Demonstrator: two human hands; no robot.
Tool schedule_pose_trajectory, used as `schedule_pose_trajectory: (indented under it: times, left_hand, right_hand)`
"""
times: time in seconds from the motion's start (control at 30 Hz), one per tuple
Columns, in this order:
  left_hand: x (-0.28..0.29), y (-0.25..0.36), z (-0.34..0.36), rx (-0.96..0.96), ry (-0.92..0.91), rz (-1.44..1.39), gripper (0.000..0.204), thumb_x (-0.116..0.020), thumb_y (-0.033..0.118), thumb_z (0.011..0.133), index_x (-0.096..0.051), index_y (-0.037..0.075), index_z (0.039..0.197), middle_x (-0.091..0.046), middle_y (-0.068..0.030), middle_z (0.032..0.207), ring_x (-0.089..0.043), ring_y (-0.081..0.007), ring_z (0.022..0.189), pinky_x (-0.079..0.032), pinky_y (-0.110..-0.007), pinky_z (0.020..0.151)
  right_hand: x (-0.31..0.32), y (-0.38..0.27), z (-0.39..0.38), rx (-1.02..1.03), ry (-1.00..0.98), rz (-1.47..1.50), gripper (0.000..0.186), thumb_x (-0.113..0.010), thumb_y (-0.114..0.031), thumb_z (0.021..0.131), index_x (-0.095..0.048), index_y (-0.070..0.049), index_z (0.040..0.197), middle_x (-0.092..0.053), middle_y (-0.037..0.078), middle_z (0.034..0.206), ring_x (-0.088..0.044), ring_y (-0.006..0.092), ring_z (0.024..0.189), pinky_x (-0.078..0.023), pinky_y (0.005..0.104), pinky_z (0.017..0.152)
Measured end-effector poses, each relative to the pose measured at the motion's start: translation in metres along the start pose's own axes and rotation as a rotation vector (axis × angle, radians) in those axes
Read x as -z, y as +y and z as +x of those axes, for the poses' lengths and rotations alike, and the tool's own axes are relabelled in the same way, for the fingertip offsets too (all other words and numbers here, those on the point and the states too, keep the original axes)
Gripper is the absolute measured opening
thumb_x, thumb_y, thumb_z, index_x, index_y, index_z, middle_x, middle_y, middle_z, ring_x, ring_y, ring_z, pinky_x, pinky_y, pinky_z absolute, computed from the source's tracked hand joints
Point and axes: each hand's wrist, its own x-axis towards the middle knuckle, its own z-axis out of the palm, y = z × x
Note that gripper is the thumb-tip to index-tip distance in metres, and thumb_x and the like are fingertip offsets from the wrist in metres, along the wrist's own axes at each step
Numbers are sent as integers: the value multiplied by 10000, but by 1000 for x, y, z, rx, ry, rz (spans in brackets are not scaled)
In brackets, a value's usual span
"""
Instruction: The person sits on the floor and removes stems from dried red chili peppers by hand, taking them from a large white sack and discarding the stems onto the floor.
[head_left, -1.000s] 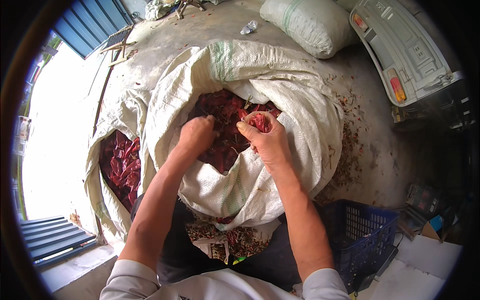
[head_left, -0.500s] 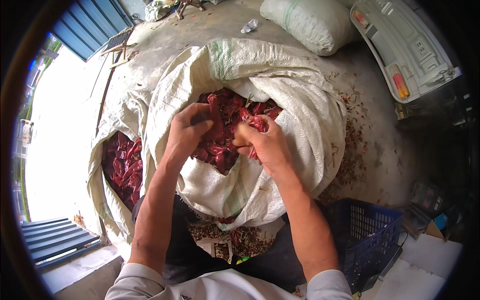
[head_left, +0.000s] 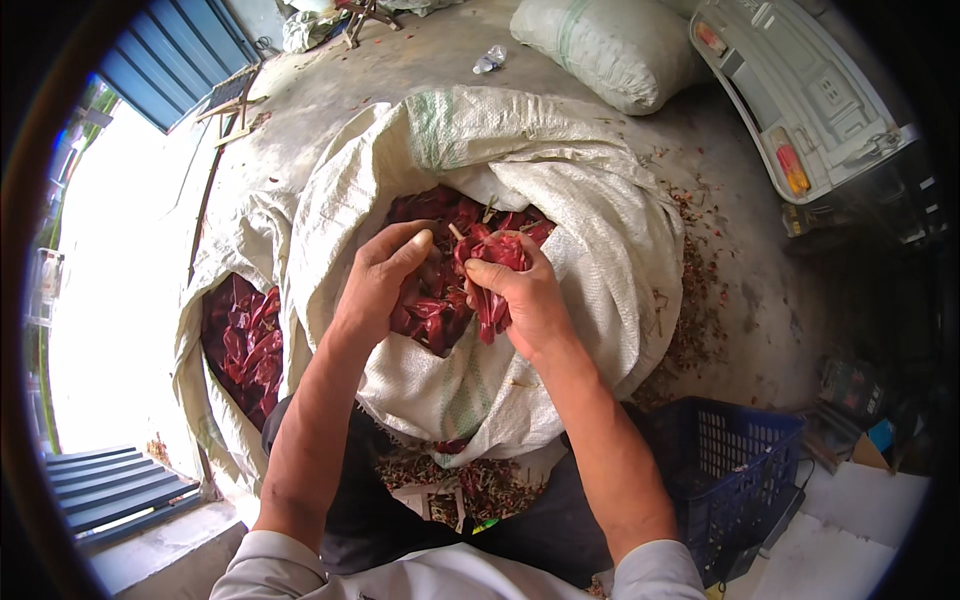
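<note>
Wrinkled, dark-red dried peppers (head_left: 490,300) are pinched in the right grip (head_left: 532,300), between thumb and bent fingers, a pale, slender stem (head_left: 456,231) jutting from their upper left. The left grip (head_left: 382,268) curls just beside them; whether it holds anything, I cannot tell. A light pinch should spare the brittle-looking skins. Around both grips spreads a white woven sack (head_left: 620,260); farther right sits a blue lattice-sided plastic crate (head_left: 740,450).

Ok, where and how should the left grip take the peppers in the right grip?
Probably pinch the red peppers at their lower end from the left with the left grip: that tapered end pokes out beneath the right grip, uncovered on its left.
</note>
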Motion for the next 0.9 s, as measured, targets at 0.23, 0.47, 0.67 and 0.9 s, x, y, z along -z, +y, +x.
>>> schedule_pose_trajectory:
  times: [0.23,0.47,0.67,0.9]
  left_hand:
    - [5,-19,12,-35,-43,-135,96,-692,65,933,-687,2,1005,-677,-7,858,-630,-79,733,-536,-238,667]
    - [-10,-16,-3,-564,40,759,94,-705,68,903,-683,15,977,-680,-29,851,-620,-84,790,-522,-260,692]
    - [-6,-24,1,-241,33,228,140,-673,148,965,-647,13,940,-648,5,835,-613,-91,771,-506,-254,669]
    - [-10,-14,-8,-93,34,-224,116,-641,160,988,-611,73,917,-606,7,695,-453,-38,466,-336,-188,399]
  right_hand:
    - [-16,3,2,365,-40,-746,489,-817,-286,824,-554,5,1115,-671,125,933,-679,257,860,-549,376,732]
    - [-15,5,-9,498,23,-1371,372,-763,-259,839,-558,-21,1038,-679,198,875,-680,395,805,-546,465,689]
    - [-11,5,-6,579,-89,-1352,226,-694,-185,874,-536,-31,928,-662,176,769,-669,388,723,-524,479,629]
    - [-18,-4,-3,802,-138,-1214,178,-679,-136,890,-530,-41,878,-638,169,751,-650,379,693,-502,459,595]
